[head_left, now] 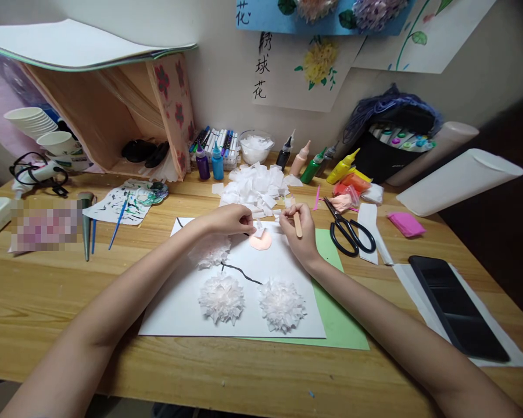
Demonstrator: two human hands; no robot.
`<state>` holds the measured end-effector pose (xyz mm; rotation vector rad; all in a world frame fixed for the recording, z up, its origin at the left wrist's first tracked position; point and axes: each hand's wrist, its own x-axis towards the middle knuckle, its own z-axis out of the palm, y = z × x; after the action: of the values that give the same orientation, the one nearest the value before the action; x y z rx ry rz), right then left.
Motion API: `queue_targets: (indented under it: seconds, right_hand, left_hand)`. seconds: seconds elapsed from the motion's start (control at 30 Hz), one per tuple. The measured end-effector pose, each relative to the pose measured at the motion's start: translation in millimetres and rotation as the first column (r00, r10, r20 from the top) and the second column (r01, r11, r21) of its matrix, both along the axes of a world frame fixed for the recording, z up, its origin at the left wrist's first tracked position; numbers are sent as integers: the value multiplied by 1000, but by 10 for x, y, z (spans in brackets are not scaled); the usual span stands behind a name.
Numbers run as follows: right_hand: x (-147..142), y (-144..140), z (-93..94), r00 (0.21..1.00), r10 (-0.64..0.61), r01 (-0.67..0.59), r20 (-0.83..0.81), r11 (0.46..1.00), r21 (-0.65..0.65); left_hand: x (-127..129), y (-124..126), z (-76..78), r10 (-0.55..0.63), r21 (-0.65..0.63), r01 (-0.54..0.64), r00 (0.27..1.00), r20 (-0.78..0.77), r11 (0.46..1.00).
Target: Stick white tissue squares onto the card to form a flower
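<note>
— What sits between the two hands?

— A small square of white tissue (pixel 258 227), at the top of the white sheet (pixel 174 307), just above a pale pink glued disc (pixel 260 241). The left hand (pixel 229 219) pinches its edge with thumb and forefinger pressed together. The right hand (pixel 300 229) is curled around a wooden stick (pixel 297 223), gripped between thumb and fingers, tip toward the tissue.

— How would that tissue handle?

— Very light and limp, judging by its look; it would likely tear or crumple under a firm squeeze and cling to anything sticky. The dry corner or edge seems the safest place to hold it, as the left hand does. The stick looks stiff and light, held near its middle.

— And around them?

— Three fluffy white tissue flowers (pixel 221 298) lie on the sheet, joined by a black drawn stem (pixel 240 273), with green paper (pixel 344 325) underneath. Behind is a heap of cut tissue squares (pixel 255 188); to the right, black scissors (pixel 346 229) and a dark phone (pixel 457 307). Paint bottles (pixel 314 165) and markers (pixel 215 142) stand along the wall on the wooden table (pixel 47 302).
</note>
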<state>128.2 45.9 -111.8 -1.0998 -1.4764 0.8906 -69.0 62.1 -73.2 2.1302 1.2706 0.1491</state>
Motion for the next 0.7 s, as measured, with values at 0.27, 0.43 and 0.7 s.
queue_targets:
  seconds: [0.27,0.43,0.7]
  right_hand:
    - [192,240,-11,995,-85,80,56,992,95]
    - [211,229,-20,999,30,-29,-13,999,46]
    - [115,11,11,911,368,-358,187,930,-89]
  left_hand:
    - [69,-41,-30,55,22,-56,998,41,998]
    - [59,-29,-18,33,-32,-30,992,120,999]
    - [-38,30,-14,-38,-145,83,956,291,986]
